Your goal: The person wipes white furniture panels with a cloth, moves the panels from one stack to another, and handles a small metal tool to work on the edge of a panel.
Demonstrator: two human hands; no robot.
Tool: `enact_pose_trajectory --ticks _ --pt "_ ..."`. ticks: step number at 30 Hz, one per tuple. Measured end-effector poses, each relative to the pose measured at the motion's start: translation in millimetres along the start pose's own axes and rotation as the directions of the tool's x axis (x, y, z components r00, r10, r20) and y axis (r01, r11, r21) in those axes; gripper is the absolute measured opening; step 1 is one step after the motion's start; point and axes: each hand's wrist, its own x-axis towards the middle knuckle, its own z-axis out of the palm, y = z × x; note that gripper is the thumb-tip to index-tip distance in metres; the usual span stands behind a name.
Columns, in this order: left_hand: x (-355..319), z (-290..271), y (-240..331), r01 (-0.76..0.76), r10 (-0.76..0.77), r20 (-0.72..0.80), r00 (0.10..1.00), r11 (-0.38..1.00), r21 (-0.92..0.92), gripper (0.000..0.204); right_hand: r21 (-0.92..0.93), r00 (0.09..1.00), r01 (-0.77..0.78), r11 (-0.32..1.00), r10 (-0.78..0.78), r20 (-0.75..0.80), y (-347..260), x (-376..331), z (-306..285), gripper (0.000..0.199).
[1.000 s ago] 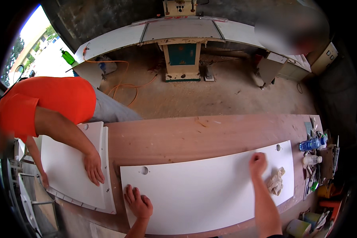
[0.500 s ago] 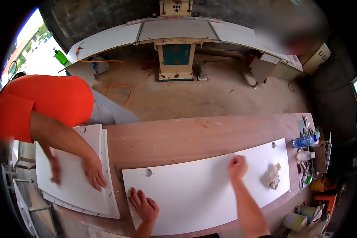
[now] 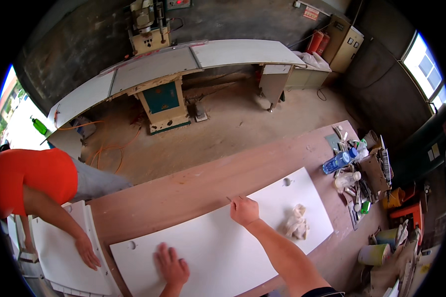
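A long white panel (image 3: 203, 252) with a round recess near each far corner lies on the brown table before me. My left hand (image 3: 172, 263) rests on its left part, palm down with fingers stretched and slightly spread, a little blurred. At the panel's far edge my right hand (image 3: 245, 211) is closed in a fist around a small thin dark piece. Only short ends of that piece stick out by the knuckles, so its kind is hidden. A crumpled whitish rag (image 3: 297, 222) lies on the panel to the right of my right forearm.
At left a co-worker in an orange shirt (image 3: 39, 173) leans over stacked white panels (image 3: 64, 252). Bottles (image 3: 338, 162) and loose tools crowd the brown table's (image 3: 183, 190) right end. Buckets (image 3: 374, 255) stand below it. Beyond is a machine with a long worktop (image 3: 153, 69).
My view has turned to the right. My left hand has shifted inward from the panel's left edge. My right fist remains near the far edge. The co-worker's hands have moved over the stacked panels.
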Motion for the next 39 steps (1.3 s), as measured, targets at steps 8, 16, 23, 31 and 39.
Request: enact_pose_trajectory --ticks 8,16,23,31,39 --pt "123 66 201 -0.022 0.027 0.081 0.996 0.998 -0.063 0.060 -0.096 0.990 0.101 0.990 -0.109 -0.084 135 27 -76 0.005" --pt "131 70 215 -0.003 0.003 0.069 0.998 1.000 -0.001 0.057 -0.169 0.939 -0.280 0.945 0.233 -0.253 281 30 -150 0.011" --pt "134 72 215 -0.039 0.039 0.011 0.999 0.999 0.022 0.052 0.104 0.970 -0.132 0.986 0.150 -0.190 259 22 -161 0.006" --pt "131 65 214 -0.068 0.068 0.002 0.998 0.995 0.068 0.052 -0.084 0.964 -0.167 0.982 0.145 -0.222 256 -19 -187 0.047" --pt "136 77 217 -0.089 0.093 -0.040 0.995 0.993 0.083 0.049 0.214 0.947 0.204 0.955 -0.248 0.203 166 -115 -172 0.043"
